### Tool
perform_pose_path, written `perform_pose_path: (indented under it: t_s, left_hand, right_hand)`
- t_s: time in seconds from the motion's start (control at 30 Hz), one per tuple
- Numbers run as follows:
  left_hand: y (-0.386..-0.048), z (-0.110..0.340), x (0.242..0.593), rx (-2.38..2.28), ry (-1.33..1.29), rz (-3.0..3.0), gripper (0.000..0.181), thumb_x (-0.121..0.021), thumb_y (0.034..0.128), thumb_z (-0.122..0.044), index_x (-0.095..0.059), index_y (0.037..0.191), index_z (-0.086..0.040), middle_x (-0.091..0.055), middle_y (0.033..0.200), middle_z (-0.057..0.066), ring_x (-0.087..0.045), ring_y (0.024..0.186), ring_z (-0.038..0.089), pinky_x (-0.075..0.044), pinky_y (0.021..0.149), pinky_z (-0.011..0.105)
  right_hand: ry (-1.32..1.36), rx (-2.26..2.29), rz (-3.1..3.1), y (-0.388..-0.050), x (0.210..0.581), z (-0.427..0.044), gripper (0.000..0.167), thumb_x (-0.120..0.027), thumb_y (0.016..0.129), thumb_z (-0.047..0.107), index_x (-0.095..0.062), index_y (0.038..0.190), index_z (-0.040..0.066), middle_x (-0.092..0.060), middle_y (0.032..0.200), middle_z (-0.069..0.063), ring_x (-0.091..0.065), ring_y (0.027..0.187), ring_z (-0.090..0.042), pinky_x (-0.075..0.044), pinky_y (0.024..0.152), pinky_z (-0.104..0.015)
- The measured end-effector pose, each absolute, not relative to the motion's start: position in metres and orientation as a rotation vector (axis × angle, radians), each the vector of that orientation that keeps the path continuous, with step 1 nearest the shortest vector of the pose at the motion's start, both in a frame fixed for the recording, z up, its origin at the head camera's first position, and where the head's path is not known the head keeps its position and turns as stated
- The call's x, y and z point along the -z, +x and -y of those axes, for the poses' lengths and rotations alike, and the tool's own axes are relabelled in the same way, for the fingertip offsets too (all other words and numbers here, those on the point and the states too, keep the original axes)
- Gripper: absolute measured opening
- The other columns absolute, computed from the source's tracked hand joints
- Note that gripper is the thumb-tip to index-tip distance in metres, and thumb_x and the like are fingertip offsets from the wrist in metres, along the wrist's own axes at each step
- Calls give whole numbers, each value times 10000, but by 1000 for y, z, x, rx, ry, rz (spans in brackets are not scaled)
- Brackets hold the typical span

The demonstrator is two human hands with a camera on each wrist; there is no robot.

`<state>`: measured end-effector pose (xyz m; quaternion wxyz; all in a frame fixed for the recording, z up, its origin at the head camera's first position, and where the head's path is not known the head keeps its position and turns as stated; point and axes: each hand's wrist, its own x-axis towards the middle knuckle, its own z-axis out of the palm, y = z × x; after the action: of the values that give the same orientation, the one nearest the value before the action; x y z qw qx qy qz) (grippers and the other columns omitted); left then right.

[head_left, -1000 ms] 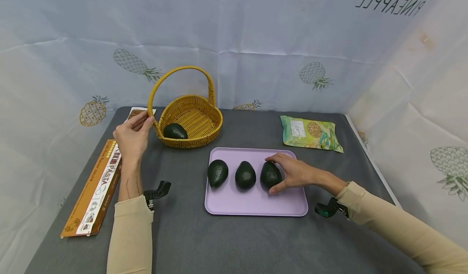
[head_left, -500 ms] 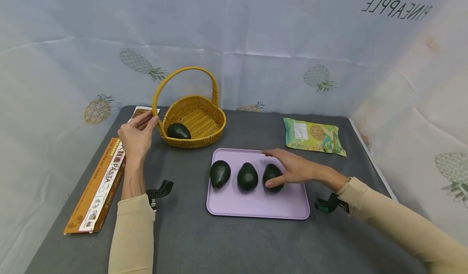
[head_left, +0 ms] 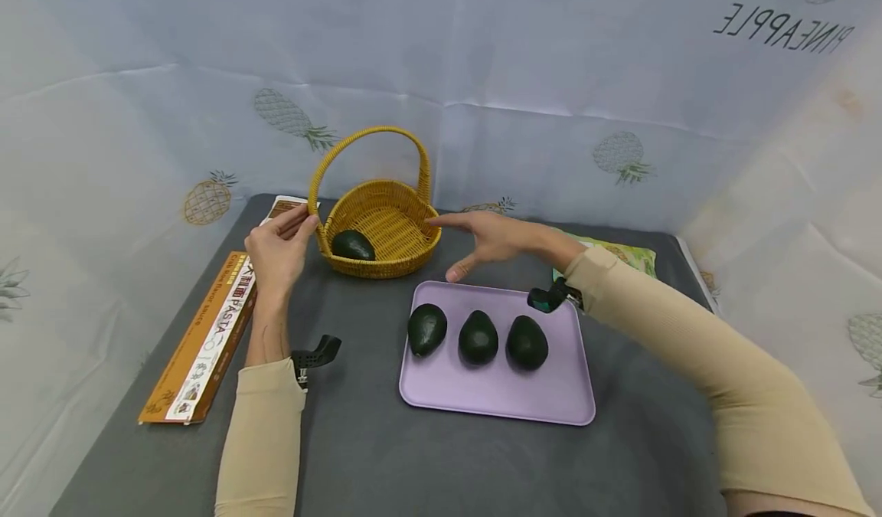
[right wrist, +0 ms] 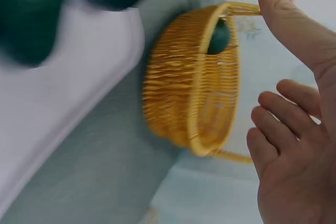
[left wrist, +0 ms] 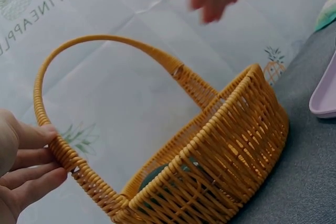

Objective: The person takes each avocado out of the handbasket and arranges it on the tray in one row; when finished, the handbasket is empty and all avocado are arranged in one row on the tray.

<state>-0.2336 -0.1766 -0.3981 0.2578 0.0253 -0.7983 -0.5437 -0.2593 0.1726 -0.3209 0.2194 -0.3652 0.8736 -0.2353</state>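
Note:
My left hand (head_left: 277, 253) pinches the handle of the yellow wicker basket (head_left: 386, 268) low on its left side; the left wrist view shows thumb and fingers around the handle (left wrist: 63, 153). One dark green avocado (head_left: 354, 245) lies inside the basket at the left. With fingers stretched and nothing held, my right hand (head_left: 498, 237) hovers at the basket's right rim, thumb apart from the fingers. Below it on the lilac tray (head_left: 496, 394) lie three avocados in a row: a left one (head_left: 426, 329), a middle one (head_left: 478, 338) and a right one (head_left: 527, 343).
An orange and white pasta box (head_left: 207, 341) lies along the table's left side. Partly behind the right forearm is a green and yellow packet (head_left: 637, 257). A pineapple-print cloth (head_left: 524, 57) hangs behind the grey table (head_left: 386, 456).
My right hand has left the right avocado on the tray and moved left and away from me, toward the basket. My left hand keeps its hold on the handle. The head view has shifted slightly.

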Motion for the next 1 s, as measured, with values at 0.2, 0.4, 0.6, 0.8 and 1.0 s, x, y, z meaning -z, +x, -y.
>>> perform_pose_path:
  t_s: [0.2, 0.4, 0.6, 0.8, 1.0]
  left_hand:
    - [-235, 177, 401, 1477, 41, 2162, 357, -753, 990, -252, -746, 1302, -78, -768, 1218, 139, -749, 1128, 296, -607, 918, 168]
    - [-236, 177, 401, 1478, 28, 2156, 371, -757, 987, -231, -738, 1309, -48, -769, 1215, 149, -757, 1109, 283, -621, 919, 213]
    - [-236, 177, 401, 1489, 23, 2146, 370, -761, 984, -220, -737, 1309, -46, -767, 1216, 157, -760, 1104, 279, -629, 928, 252]
    - [-237, 175, 402, 1505, 12, 2150, 369, -755, 989, -232, -736, 1317, -65, -766, 1223, 151, -757, 1111, 273, -628, 957, 300]
    - [-237, 179, 402, 1490, 14, 2143, 375, -758, 986, -233, -735, 1317, -60, -763, 1229, 151, -756, 1112, 279, -627, 965, 324]
  right_hand:
    - [-1074, 602, -2369, -302, 320, -118, 1028, -873, 864, 375, -285, 1663, 105, -301, 1720, -62, -281, 1596, -233, -263, 1326, -386]
    - [-1049, 458, -2390, -326, 325, -74, 1029, -853, 873, 401, -258, 1676, 157, -270, 1733, -27, -266, 1600, -207, -282, 1319, -387]
    - [-1014, 403, -2357, -339, 329, -46, 992, -844, 900, 343, -257, 1678, 158, -262, 1736, -33, -249, 1606, -225, -272, 1324, -420]
    - [-985, 293, -2345, -345, 335, -32, 989, -853, 901, 294, -257, 1679, 167, -262, 1736, -26, -242, 1605, -237, -277, 1320, -447]
    - [-1083, 181, -2314, -346, 348, -12, 990, -854, 897, 160, -256, 1682, 239, -270, 1730, -25, -329, 1562, -270, -418, 1240, -437]
